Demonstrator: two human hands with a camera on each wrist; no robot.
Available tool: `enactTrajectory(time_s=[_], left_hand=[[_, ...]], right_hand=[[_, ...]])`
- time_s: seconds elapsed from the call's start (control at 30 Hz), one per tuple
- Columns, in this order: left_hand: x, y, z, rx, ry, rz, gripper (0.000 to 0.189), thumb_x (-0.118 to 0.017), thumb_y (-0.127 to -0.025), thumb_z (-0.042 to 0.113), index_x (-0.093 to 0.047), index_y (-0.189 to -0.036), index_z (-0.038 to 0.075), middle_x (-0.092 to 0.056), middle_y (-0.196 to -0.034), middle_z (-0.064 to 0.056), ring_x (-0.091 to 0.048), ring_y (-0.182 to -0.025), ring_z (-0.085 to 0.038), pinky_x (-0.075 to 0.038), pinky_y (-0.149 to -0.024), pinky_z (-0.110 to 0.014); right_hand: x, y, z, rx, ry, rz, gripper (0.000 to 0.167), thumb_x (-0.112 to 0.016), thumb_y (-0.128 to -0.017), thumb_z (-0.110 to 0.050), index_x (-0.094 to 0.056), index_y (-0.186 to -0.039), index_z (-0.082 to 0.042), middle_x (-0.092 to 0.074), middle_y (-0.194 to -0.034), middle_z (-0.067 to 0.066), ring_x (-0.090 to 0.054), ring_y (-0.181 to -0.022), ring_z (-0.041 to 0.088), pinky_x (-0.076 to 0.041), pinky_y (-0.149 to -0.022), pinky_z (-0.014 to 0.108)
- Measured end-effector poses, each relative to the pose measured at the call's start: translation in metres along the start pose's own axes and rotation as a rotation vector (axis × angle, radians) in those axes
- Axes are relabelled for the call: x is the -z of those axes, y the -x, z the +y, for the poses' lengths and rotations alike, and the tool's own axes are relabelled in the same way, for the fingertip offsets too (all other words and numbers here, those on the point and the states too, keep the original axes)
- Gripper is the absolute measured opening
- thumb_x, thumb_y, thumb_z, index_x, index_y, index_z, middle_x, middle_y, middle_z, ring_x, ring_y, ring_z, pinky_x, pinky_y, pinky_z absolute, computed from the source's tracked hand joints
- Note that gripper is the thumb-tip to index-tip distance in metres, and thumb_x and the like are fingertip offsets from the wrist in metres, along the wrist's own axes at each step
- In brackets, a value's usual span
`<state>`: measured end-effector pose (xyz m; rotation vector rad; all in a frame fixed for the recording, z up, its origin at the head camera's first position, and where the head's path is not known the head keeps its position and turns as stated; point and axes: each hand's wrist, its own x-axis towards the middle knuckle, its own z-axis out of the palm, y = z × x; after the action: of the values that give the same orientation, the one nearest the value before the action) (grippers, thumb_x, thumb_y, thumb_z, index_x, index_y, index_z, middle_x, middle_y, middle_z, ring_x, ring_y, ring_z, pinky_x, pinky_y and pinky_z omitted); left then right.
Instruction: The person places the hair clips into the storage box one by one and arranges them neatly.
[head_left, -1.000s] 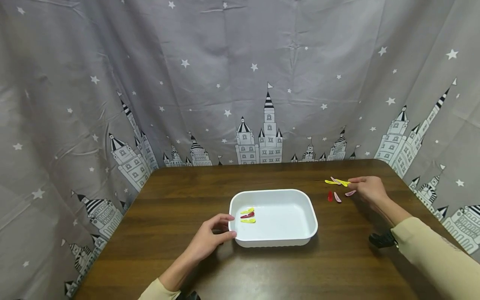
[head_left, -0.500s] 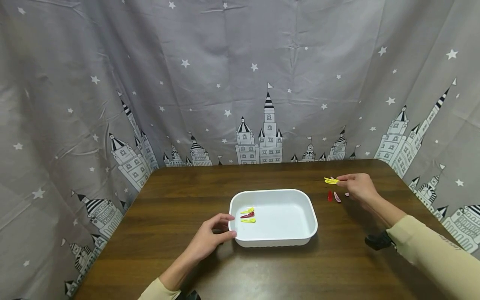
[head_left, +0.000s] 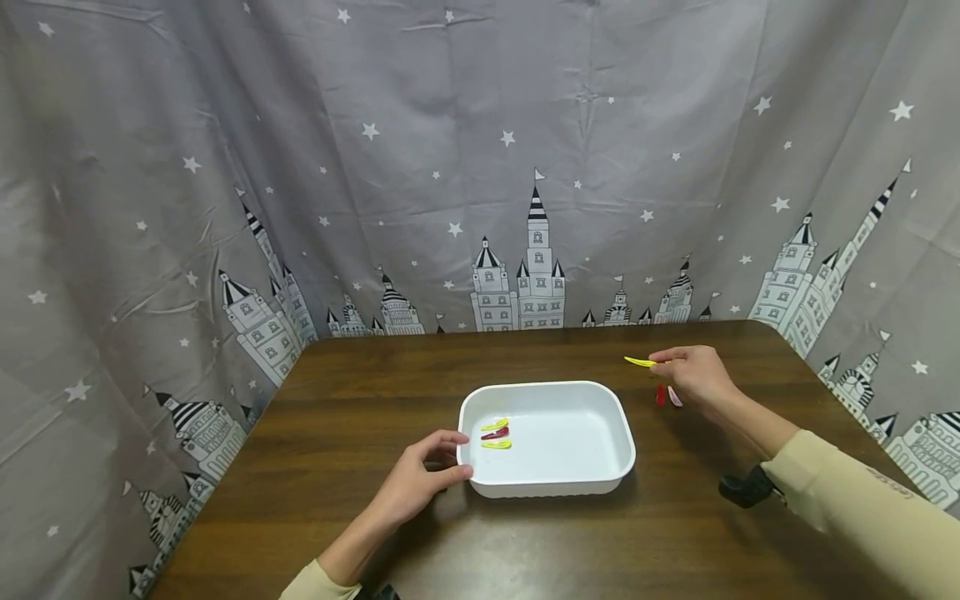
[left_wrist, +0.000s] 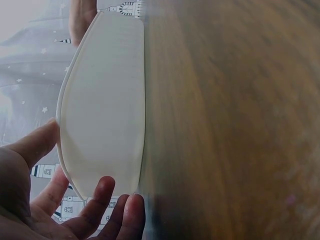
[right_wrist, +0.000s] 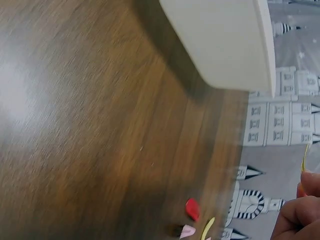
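Observation:
A yellow hair clip (head_left: 637,362) is pinched between the thumb and fingertips of my right hand (head_left: 696,375), raised over the table's right side. Beneath that hand lie a red clip (head_left: 660,394) and a pink clip (head_left: 675,397). The right wrist view also has another yellow clip (right_wrist: 207,228) on the table; the hand hides it in the head view. My left hand (head_left: 416,473) holds the left end of a white tray (head_left: 621,433), thumb and index finger at its rim. Inside the tray, at its left, lie two yellow clips (head_left: 496,444) and a dark red clip (head_left: 495,433).
A brown wooden table (head_left: 375,375) carries everything. Behind it hangs a grey curtain (head_left: 420,150) printed with castles and stars. The tray's right wall (right_wrist: 225,45) stands between my two hands.
My right hand has moved left and lifted a yellow clip off the clips on the table. My left hand and the tray have stayed in place.

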<state>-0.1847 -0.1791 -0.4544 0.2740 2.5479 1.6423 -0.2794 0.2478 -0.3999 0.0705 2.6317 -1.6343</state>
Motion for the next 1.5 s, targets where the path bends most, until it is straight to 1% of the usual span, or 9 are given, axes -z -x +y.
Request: enactTrajectory(time_s=[0.13, 0.43, 0.77, 0.9, 1.03, 1.2, 1.27, 1.37, 1.5], left_hand=[[0.0, 0.001, -0.001, 0.004, 0.0, 0.004, 0.039, -0.08, -0.086, 0.02, -0.067, -0.122, 0.012, -0.07, -0.115, -0.011, -0.063, -0.1, -0.021, -0.049, -0.083, -0.033], [-0.001, 0.003, -0.004, 0.012, 0.008, 0.006, 0.039, -0.08, -0.086, 0.02, -0.066, -0.123, 0.013, -0.07, -0.115, -0.01, -0.063, -0.101, -0.022, -0.049, -0.082, -0.035], [-0.001, 0.004, -0.002, 0.006, 0.009, 0.002, 0.04, -0.08, -0.086, 0.021, -0.066, -0.123, 0.013, -0.069, -0.115, -0.011, -0.062, -0.101, -0.021, -0.049, -0.082, -0.035], [-0.001, 0.003, -0.001, 0.007, 0.006, 0.0, 0.039, -0.08, -0.086, 0.021, -0.067, -0.123, 0.013, -0.069, -0.116, -0.012, -0.063, -0.101, -0.021, -0.049, -0.083, -0.034], [-0.002, 0.001, -0.001, -0.001, -0.002, 0.002, 0.04, -0.08, -0.087, 0.02, -0.067, -0.124, 0.012, -0.069, -0.117, -0.014, -0.064, -0.102, -0.023, -0.051, -0.081, -0.033], [-0.002, -0.001, 0.0, 0.0, -0.017, 0.007, 0.04, -0.08, -0.087, 0.019, -0.067, -0.124, 0.011, -0.069, -0.116, -0.014, -0.064, -0.102, -0.023, -0.051, -0.079, -0.031], [-0.002, -0.001, 0.0, 0.002, -0.02, 0.009, 0.04, -0.08, -0.087, 0.02, -0.067, -0.123, 0.011, -0.069, -0.116, -0.014, -0.064, -0.101, -0.022, -0.051, -0.079, -0.031], [-0.003, -0.001, -0.001, 0.002, -0.019, 0.009, 0.039, -0.08, -0.087, 0.019, -0.067, -0.123, 0.011, -0.069, -0.116, -0.014, -0.064, -0.101, -0.022, -0.051, -0.079, -0.031], [-0.003, -0.001, -0.001, 0.0, -0.015, 0.01, 0.039, -0.08, -0.087, 0.019, -0.067, -0.123, 0.011, -0.069, -0.116, -0.015, -0.064, -0.101, -0.022, -0.051, -0.079, -0.031]], right_hand=[[-0.006, 0.002, -0.01, -0.007, -0.058, -0.043, 0.038, -0.062, -0.097, -0.011, -0.059, -0.129, 0.01, -0.055, -0.075, -0.003, -0.038, -0.042, 0.008, -0.04, -0.043, 0.027], [-0.022, 0.004, -0.026, -0.002, -0.034, -0.06, 0.036, -0.063, -0.096, -0.011, -0.061, -0.127, 0.008, -0.039, -0.054, -0.008, -0.033, -0.042, 0.008, -0.035, -0.042, 0.028], [-0.044, 0.008, -0.037, -0.025, -0.021, -0.091, 0.03, -0.065, -0.096, -0.01, -0.065, -0.124, 0.002, -0.038, -0.053, -0.006, -0.029, -0.041, 0.01, -0.025, -0.041, 0.027], [-0.054, 0.01, -0.041, -0.037, -0.032, -0.107, 0.03, -0.065, -0.096, -0.01, -0.065, -0.123, 0.002, -0.044, -0.059, -0.001, -0.029, -0.041, 0.011, -0.026, -0.042, 0.027], [-0.064, 0.011, -0.045, -0.039, -0.04, -0.105, 0.027, -0.065, -0.096, -0.01, -0.067, -0.12, 0.002, -0.059, -0.074, 0.003, -0.031, -0.043, 0.01, -0.028, -0.043, 0.026], [-0.077, 0.011, -0.047, -0.054, -0.048, -0.1, 0.025, -0.066, -0.095, -0.009, -0.068, -0.118, 0.0, -0.057, -0.074, 0.001, -0.031, -0.043, 0.012, -0.028, -0.043, 0.025], [-0.083, 0.011, -0.048, -0.066, -0.05, -0.101, 0.025, -0.066, -0.094, -0.009, -0.069, -0.118, -0.001, -0.057, -0.073, 0.003, -0.03, -0.042, 0.013, -0.027, -0.042, 0.026], [-0.091, 0.012, -0.05, -0.083, -0.041, -0.1, 0.024, -0.067, -0.094, -0.01, -0.07, -0.117, -0.003, -0.064, -0.083, 0.009, -0.031, -0.042, 0.014, -0.028, -0.042, 0.026], [-0.102, 0.014, -0.053, -0.101, -0.042, -0.1, 0.023, -0.067, -0.094, -0.01, -0.071, -0.116, -0.005, -0.067, -0.094, 0.014, -0.032, -0.042, 0.015, -0.028, -0.042, 0.026]])
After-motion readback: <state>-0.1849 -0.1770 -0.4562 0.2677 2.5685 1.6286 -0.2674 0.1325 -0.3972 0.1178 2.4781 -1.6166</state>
